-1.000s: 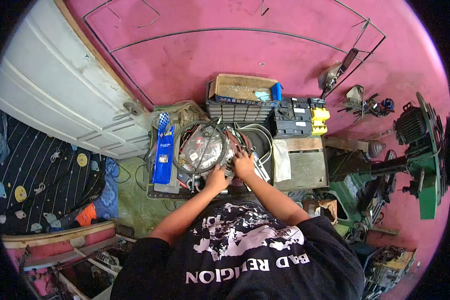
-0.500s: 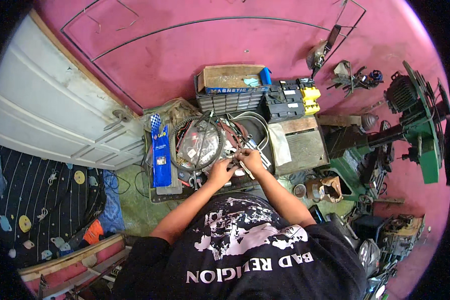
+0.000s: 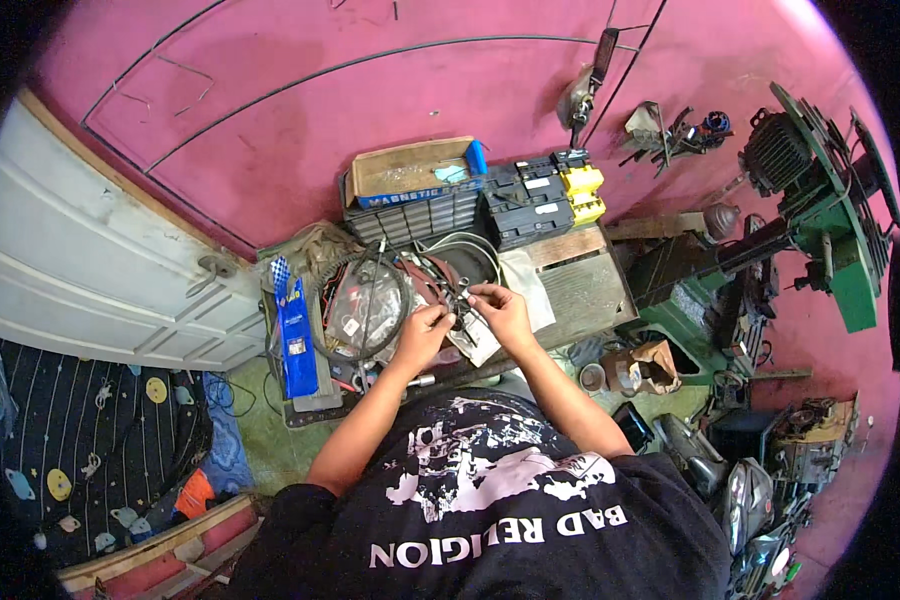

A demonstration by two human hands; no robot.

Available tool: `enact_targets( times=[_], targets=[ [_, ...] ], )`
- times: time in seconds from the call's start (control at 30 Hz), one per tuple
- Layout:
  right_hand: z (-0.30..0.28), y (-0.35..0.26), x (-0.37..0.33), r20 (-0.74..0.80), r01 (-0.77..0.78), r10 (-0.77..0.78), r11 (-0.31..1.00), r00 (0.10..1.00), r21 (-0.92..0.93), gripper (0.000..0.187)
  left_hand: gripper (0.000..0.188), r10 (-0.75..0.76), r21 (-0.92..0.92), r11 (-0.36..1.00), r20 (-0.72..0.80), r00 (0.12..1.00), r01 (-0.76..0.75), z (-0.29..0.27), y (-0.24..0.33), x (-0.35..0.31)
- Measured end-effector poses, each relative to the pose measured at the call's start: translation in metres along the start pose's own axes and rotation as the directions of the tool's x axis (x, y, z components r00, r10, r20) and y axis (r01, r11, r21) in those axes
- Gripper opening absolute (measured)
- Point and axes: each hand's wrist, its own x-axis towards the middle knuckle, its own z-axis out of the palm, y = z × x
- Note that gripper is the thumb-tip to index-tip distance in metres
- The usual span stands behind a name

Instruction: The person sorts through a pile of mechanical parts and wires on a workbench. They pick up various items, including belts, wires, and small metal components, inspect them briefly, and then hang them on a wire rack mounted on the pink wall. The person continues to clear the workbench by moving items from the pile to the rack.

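Note:
Over the front part of the cluttered bench, my left hand (image 3: 425,334) and my right hand (image 3: 507,316) come close together with fingers pinched. A small dark piece (image 3: 459,308) shows between the fingertips, too small to name. Just below it lies a pale, flat piece (image 3: 475,342), partly covered by the right hand. Left of my hands a dark ribbed hose loop (image 3: 402,325) lies over clear plastic bags (image 3: 363,305). Reddish-brown straps (image 3: 422,283) stick out behind the fingers. A shiny metal tool end (image 3: 425,381) sits by the left wrist.
A long blue packet (image 3: 296,340) lies at the bench's left edge. At the back are an open cardboard box (image 3: 410,172) on a dark crate (image 3: 415,221) and black batteries (image 3: 526,210) with yellow ones (image 3: 584,193). To the right stands a green drill press (image 3: 850,270); a white door (image 3: 120,240) is left.
My hands have drawn slightly apart, and the pale flat piece now shows beneath them. The whole view has shifted, with the bench lying further left in the picture.

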Motion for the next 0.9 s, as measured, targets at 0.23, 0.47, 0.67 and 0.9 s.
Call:
enact_targets(
  times=[0.23,0.47,0.67,0.9],
  targets=[
    [-0.061,-0.036,0.016,0.051,0.139,-0.129,0.911,0.99,-0.39,0.026,0.023,-0.094,-0.286,0.945,0.22,0.971,0.156,0.022,0.03,0.028],
    [-0.112,-0.115,0.011,0.196,0.489,-0.557,0.444,0.807,-0.751,0.043,0.022,0.069,-0.152,0.987,0.143,0.987,-0.047,0.072,0.062,0.062],
    [-0.168,-0.129,0.025,0.454,0.572,-0.347,0.475,0.82,-0.669,0.031,0.02,0.208,0.089,0.97,0.183,0.961,-0.227,0.105,0.127,0.089],
    [-0.215,-0.128,0.048,0.37,0.477,-0.302,0.566,0.879,-0.672,0.016,0.032,0.189,0.343,0.904,0.214,0.958,-0.255,0.147,0.144,0.109]
  ],
)
